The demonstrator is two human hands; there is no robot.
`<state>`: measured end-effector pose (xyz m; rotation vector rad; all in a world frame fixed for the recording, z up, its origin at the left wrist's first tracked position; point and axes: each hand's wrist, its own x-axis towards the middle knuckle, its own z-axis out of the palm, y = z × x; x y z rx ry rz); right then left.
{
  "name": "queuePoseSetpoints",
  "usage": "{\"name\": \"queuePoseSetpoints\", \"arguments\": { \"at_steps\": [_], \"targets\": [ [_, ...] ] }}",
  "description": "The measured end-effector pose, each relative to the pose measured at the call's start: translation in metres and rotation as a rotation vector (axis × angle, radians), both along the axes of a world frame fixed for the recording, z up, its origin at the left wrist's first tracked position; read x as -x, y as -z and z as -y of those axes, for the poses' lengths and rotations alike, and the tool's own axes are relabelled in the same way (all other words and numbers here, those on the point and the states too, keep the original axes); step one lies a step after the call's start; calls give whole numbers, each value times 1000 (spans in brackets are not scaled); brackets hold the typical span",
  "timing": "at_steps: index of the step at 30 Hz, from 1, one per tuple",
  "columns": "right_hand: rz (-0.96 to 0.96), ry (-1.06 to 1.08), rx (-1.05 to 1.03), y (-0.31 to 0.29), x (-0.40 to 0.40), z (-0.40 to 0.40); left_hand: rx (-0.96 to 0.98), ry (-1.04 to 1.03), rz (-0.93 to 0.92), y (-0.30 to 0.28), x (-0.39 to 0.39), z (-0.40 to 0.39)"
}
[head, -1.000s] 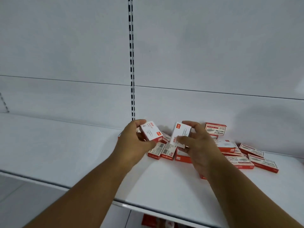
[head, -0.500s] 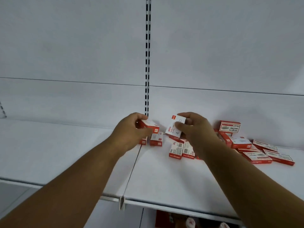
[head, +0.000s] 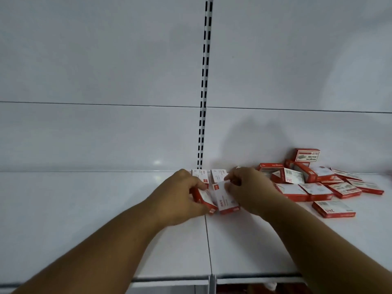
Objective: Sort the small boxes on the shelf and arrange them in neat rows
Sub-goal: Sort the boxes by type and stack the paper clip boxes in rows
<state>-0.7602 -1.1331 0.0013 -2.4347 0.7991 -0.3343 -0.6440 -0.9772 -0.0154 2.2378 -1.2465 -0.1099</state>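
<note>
1. Hands meet at the middle of the shelf (head: 106, 209), near the seam between its two boards, below the slotted upright (head: 203, 102) on the back wall.
2. Left hand (head: 180, 198) has its grip curled round a red-and-white box (head: 202, 198), tilted with its near end low on the shelf, likely to be set down flat.
3. Right hand (head: 250, 189) pinches a second box (head: 224, 198) just beside the first, touching it, probably so the two land side by side as one row.
4. Two boxes (head: 210, 176) lie flat just behind the hands, close to the back wall; they look like the start of a tidy far row.
5. Pile of unsorted boxes (head: 318, 183) sprawls to the right, some stacked, some tilted, one lone box (head: 333, 209) nearer the front edge.
6. Most of the sorting looks undone; the pile has yet to be squared up.
</note>
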Motion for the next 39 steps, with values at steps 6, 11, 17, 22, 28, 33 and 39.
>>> {"name": "queuePoseSetpoints", "arguments": {
  "at_steps": [6,11,17,22,28,33,39],
  "targets": [
    [-50,65,309,7,-3,-14,-56,-24,247,8,1,-1],
    [59,85,258,7,4,-8,24,-29,201,3,9,2],
    [335,202,229,-6,38,23,28,68,179,-17,29,23],
    [362,188,233,-4,65,46,52,121,192,-23,42,50],
    [216,46,281,1,80,82,-38,94,218,-22,56,88],
    [-119,-224,474,-8,72,101,-311,89,294,-22,62,115],
    [-362,-408,633,-11,52,109,-342,-16,228,-26,65,125]
  ]
}}
